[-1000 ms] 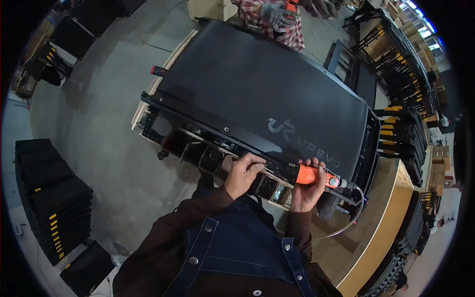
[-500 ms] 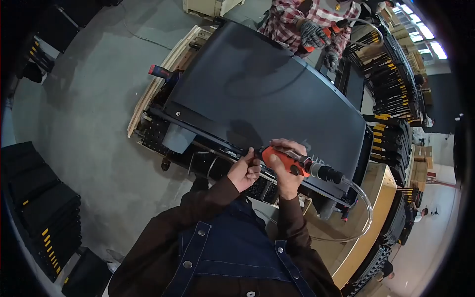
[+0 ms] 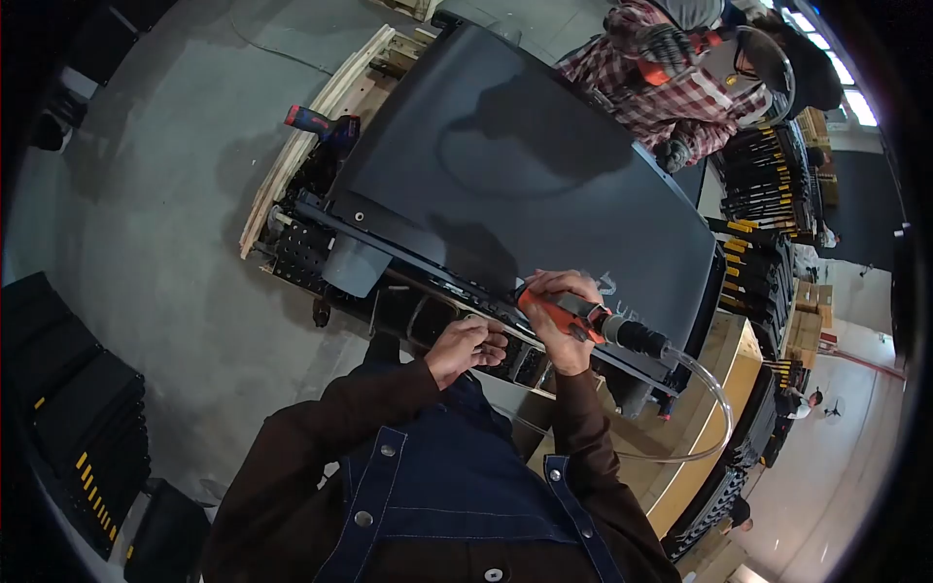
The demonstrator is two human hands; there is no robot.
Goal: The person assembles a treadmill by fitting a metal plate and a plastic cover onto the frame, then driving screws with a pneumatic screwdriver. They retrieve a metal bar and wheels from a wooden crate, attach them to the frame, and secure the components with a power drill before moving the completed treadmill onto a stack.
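My right hand (image 3: 569, 348) is wrapped round an orange-and-black power screwdriver (image 3: 556, 311) with a clear hose (image 3: 723, 403) trailing from its rear. The tool's front end points left, over the near edge of a large dark panel (image 3: 505, 185). Lower and to the left, my left hand (image 3: 465, 350) is apart from the tool, just in front of that edge. Its fingers are curled together; anything between them is too small to make out. A grey rounded part (image 3: 356, 267) protrudes under the panel's left corner.
Across the panel, a person in a checked shirt (image 3: 671, 92) and gloves holds another orange tool (image 3: 661, 70). A red-and-blue cordless drill (image 3: 326, 126) lies at the wooden frame (image 3: 267, 189) on the left. A wooden crate (image 3: 734, 364) stands right; black parts (image 3: 87, 389) are stacked left.
My left hand has drawn back from the screwdriver's front end, down and left. My right hand keeps the tool near the panel's edge. The other person has shifted right and leans in more.
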